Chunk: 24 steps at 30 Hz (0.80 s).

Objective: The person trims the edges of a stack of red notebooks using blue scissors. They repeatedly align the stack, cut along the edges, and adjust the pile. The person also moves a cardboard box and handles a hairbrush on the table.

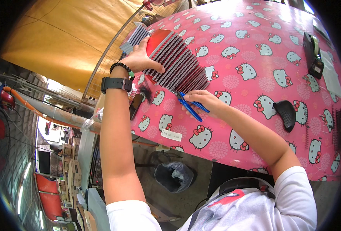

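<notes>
A stack of coil-bound booklets with a red cover lies on the table, dark coil spines in rows facing right. My left hand rests against its left side, thumb and fingers spread wide. Blue-handled pliers are held in my right hand, just off the stack's near corner. Their jaws point toward the lowest coils; whether they touch is too small to tell. Loose dark bristle-like strands lie below my left hand.
A pink patterned cloth covers the table. On it are a black tape dispenser, a black curved object, loose dark coils and a white paper slip. A lined bin stands below the front edge.
</notes>
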Motion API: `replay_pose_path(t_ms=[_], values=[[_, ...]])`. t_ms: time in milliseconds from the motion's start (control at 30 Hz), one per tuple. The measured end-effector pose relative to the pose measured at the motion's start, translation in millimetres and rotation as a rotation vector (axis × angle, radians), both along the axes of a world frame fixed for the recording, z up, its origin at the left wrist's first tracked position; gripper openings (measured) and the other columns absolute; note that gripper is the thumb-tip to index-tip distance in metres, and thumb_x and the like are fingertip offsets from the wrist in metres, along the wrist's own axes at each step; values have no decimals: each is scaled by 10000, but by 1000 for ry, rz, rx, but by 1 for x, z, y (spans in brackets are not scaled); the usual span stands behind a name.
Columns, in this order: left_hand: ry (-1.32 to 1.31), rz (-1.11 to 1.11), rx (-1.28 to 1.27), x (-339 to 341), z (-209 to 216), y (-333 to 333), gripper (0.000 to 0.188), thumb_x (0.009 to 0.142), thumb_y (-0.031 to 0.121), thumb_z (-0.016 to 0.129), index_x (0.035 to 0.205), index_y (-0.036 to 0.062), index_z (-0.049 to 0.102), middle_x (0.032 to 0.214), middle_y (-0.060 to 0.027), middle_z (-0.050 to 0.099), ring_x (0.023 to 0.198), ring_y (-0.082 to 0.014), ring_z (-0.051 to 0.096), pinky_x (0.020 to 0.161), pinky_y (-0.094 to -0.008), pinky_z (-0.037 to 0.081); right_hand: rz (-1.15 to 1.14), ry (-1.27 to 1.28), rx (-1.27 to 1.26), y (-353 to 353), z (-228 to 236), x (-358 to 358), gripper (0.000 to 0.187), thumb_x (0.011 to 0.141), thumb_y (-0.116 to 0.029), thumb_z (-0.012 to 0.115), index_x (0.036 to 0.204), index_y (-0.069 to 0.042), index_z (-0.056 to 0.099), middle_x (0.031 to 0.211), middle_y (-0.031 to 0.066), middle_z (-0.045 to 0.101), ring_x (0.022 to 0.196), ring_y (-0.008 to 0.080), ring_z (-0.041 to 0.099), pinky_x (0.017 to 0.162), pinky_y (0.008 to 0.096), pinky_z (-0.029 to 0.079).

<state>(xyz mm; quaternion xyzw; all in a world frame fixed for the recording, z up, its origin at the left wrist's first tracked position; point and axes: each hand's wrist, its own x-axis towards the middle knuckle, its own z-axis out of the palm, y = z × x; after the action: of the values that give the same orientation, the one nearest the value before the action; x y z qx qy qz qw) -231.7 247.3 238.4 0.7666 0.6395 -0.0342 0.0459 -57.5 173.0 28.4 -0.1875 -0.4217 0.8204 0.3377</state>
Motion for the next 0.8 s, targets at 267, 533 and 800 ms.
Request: replay_pose_path(t_ms=[267, 533, 800], values=[[11, 25, 0, 2, 1, 0, 1310, 492, 369, 853, 1470, 8, 61, 1488, -203, 204, 1391, -303, 195, 1132, -367, 198, -859, -778, 1305, -10, -12, -9, 453, 727, -233, 711, 1141, -106, 578, 1009, 83, 517, 1009, 269, 471, 815, 395, 405], [-16, 1, 1, -3, -1, 3, 1294, 505, 354, 857, 1470, 12, 66, 1492, -198, 204, 1396, -302, 188, 1133, -370, 197, -799, -504, 1157, -1, -15, -10, 289, 772, -210, 681, 1032, -92, 637, 999, 100, 587, 951, 234, 534, 733, 342, 449], [39, -38, 35, -9, -4, 9, 1351, 460, 524, 813, 1487, 110, 39, 1444, -279, 232, 1348, -406, 262, 1106, -447, 265, -710, -601, 999, -10, -17, -10, 344, 778, -270, 675, 1054, -72, 621, 990, 124, 588, 977, 241, 548, 765, 349, 454]])
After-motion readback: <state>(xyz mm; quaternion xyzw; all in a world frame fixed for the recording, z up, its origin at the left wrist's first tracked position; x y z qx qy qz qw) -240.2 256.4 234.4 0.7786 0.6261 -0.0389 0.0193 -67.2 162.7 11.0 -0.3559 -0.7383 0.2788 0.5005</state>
